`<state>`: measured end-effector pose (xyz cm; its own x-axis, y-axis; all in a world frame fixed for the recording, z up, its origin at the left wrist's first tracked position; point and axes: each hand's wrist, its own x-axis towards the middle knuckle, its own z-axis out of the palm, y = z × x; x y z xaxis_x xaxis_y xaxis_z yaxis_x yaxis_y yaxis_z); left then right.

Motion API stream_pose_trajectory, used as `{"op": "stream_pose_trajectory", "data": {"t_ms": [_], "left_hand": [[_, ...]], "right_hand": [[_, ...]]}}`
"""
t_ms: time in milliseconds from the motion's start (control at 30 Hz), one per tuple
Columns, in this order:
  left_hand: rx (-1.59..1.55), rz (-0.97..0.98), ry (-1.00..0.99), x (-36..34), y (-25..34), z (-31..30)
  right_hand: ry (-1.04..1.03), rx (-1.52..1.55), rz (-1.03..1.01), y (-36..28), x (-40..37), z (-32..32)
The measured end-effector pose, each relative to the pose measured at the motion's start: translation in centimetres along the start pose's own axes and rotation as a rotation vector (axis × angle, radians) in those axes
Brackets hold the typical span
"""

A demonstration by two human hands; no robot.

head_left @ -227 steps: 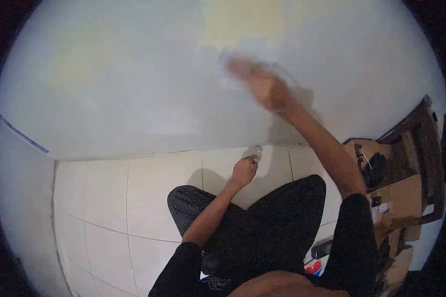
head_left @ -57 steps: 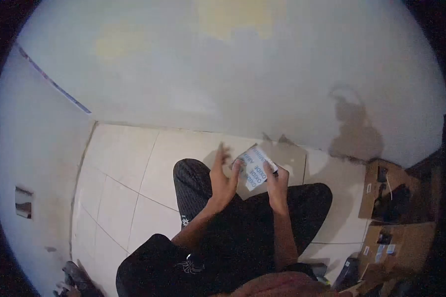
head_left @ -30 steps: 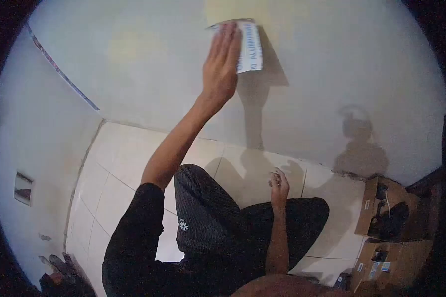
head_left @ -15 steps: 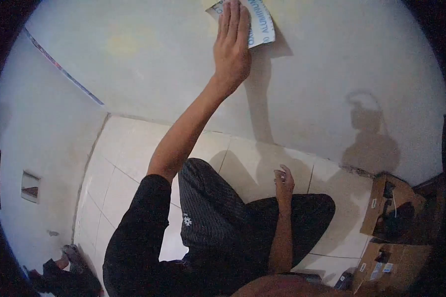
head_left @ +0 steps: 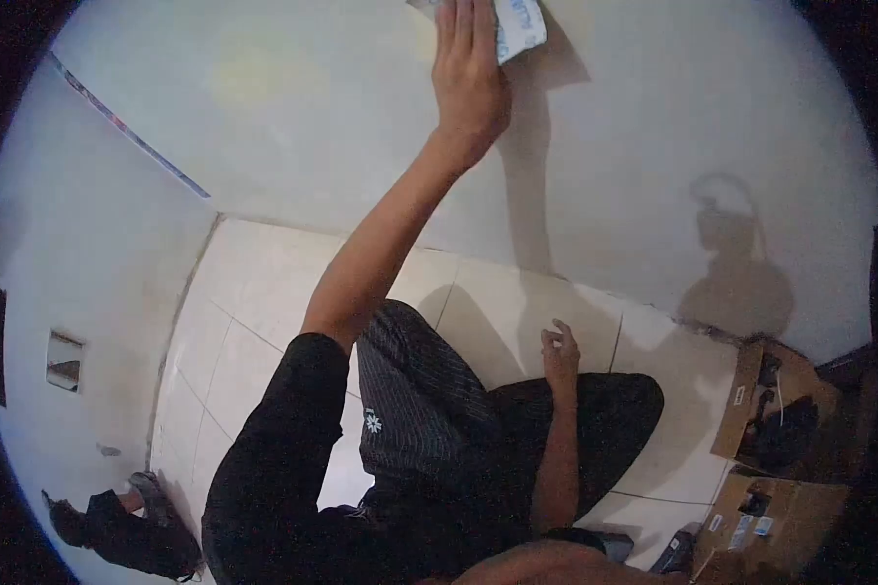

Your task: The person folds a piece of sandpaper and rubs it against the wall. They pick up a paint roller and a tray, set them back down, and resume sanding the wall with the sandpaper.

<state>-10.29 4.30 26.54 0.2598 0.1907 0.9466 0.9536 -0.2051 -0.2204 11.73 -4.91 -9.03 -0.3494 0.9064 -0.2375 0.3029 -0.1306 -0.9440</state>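
Note:
My left hand (head_left: 470, 73) reaches up to the pale wall (head_left: 341, 127) with its fingers extended close together over a sheet of abrasive paper (head_left: 521, 27). The sheet has a white back with blue lettering, and the top of the frame cuts off part of it. It lies against the wall, its right corner curving away and casting a shadow. My right hand (head_left: 560, 351) hangs in front of my bent right knee, above the tiled floor, with fingers loosely curled, apart and empty.
Two open cardboard boxes (head_left: 727, 429) with dark items stand at the lower right. A dark bag-like item (head_left: 146, 536) lies by the left wall. That wall has a small square recess (head_left: 65, 361). A patterned strip (head_left: 132, 132) runs along the wall corner.
My left hand has slid slightly up and to the right along the wall with the sheet, and less of the sheet shows. My right hand has hardly moved.

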Motion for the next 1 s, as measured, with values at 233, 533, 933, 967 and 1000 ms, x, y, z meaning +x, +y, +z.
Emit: {"op": "stream_pose_trajectory", "data": {"t_ms": [233, 533, 933, 967, 1000], "left_hand": [[-0.009, 0.119, -0.518, -11.5, 1.5, 0.4], [-0.040, -0.210, 0.112, -1.5, -2.9, -0.1], [-0.008, -0.188, 0.055, -5.1, -2.6, 0.3], [-0.032, -0.227, 0.122, -5.5, -2.1, 0.8], [-0.021, -0.123, -0.100, -6.6, -1.2, 0.6]], "right_hand": [[-0.002, -0.067, 0.006, -0.1, 0.1, 0.0], [-0.002, -0.157, -0.035, -0.5, 0.1, 0.2], [-0.013, -0.137, -0.065, 1.0, 0.8, 0.8], [-0.001, -0.196, -0.116, 0.8, 0.7, 0.6], [-0.001, -0.198, -0.116, 0.6, 0.5, 0.4]]}}
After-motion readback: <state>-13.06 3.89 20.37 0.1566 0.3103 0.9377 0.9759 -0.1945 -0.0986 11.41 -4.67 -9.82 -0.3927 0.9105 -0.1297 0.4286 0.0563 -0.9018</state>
